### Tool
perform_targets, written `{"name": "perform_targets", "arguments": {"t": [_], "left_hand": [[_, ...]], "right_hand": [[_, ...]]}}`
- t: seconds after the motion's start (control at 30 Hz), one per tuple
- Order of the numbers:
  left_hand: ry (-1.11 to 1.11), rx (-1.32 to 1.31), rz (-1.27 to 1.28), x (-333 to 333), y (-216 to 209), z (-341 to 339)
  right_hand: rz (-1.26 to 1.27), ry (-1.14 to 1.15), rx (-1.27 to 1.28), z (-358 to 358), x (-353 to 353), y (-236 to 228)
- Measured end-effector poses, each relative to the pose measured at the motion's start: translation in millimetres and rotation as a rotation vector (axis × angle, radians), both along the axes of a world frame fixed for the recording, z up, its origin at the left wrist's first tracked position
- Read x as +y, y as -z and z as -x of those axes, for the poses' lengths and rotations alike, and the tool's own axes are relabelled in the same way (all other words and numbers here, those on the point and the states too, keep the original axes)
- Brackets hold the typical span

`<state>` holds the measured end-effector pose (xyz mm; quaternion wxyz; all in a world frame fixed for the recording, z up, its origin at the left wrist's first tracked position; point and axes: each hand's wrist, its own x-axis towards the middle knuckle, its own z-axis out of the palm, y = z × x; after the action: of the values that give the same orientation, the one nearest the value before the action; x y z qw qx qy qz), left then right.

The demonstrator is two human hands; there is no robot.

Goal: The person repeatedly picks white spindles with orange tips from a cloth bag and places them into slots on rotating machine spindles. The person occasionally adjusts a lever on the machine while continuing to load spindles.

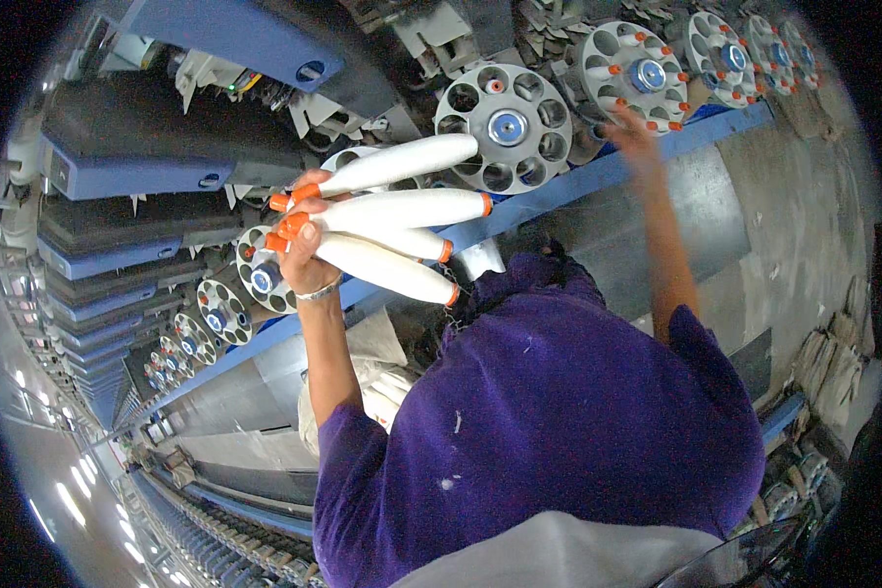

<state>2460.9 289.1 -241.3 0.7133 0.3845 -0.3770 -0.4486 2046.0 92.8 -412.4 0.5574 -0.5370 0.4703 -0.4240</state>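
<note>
Four white yarn bobbins (412,209) are fanned out in this worker's left hand (302,230), near the middle of my view, their full bodies pointing to the right over the front of the machine. The hand is closed around the orange ends of the tubes, fingers tucked in among them and the thumb pressed near the lowest ones. Three of the far tips show orange as well. A pale bracelet (318,290) circles that wrist.

The right hand (639,147) is stretched up and away, its fingers near the lower left edge of a round grey magazine (647,51) whose pockets hold orange-tipped tubes. It's a blur from here: I can't tell how far the fingers are open, or whether they have hold of anything.

Just left of it sits a neighbouring magazine (472,125) with a blue hub, most of its pockets bare, an orange-ended tube in the top one. The topmost bobbin's tip overlaps its lower left edge from this angle.

A blue rail (583,186) runs slantwise beneath the magazines. Under the left forearm hangs a pale cloth bag (387,338), with white things inside. Bits of white lint (448,484) cling to the purple shirt (578,392).
</note>
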Motion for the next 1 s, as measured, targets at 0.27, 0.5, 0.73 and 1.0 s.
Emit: {"name": "perform_targets", "arguments": {"t": [0.27, 0.5, 0.73, 1.0], "left_hand": [[0.151, 0.008, 0.015, -23.1, 7.6, -6.2], [0.077, 0.157, -0.055, -32.7, 27.7, 17.2], [0.197, 0.435, -0.046, -55.5, 44.6, 48.7], [-0.34, -0.491, -0.13, -177.5, 108.9, 175.5]], "right_hand": [[-0.565, -1.005, -0.421, -105.1, 61.9, -91.8], [-0.576, -0.565, -1.121, -109.9, 83.7, -88.0], [-0.34, -0.048, -0.509, -26.3, 52.7, -71.4], [0.282, 0.048, -0.225, -34.6, -10.6, -61.3]]}}
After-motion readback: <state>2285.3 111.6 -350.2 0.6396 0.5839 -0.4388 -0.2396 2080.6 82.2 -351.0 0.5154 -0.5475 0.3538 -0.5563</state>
